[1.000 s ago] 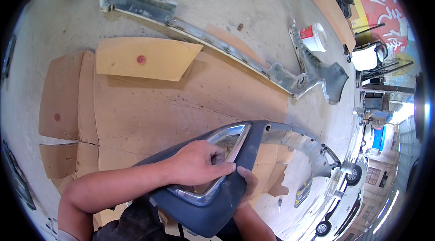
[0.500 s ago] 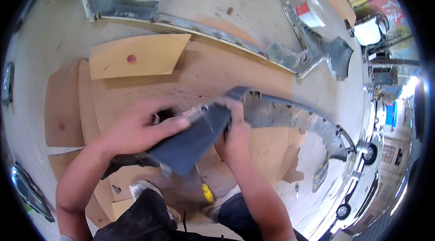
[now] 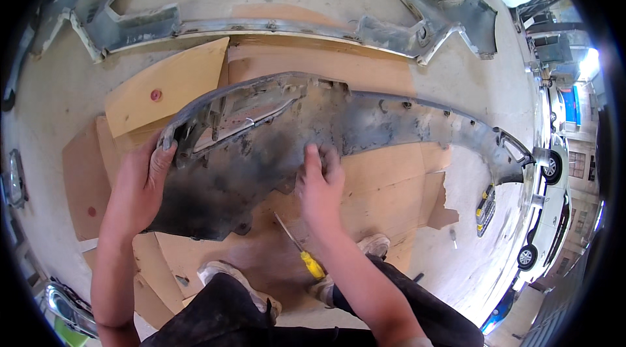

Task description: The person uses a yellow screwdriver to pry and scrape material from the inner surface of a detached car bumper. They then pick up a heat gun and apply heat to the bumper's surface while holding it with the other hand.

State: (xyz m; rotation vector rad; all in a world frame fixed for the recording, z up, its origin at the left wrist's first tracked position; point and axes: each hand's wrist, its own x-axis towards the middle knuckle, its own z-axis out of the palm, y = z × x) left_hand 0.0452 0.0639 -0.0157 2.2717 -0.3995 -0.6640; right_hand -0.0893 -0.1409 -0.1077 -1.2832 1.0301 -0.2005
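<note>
By the left grip, at 9 o'clock, the left edge of the bumper is pinched, with the thumb laid over it. The right grip, near the centre, is set at the bumper's lower edge with curled fingers; whether anything is pinched there cannot be told. The bumper, its dirty inner side turned toward the camera, is stretched from 8 to 3 o'clock above the cardboard. A yellow-handled screwdriver is seen at 6 o'clock, a tan sheet at 10, a long grey trim across 12.
</note>
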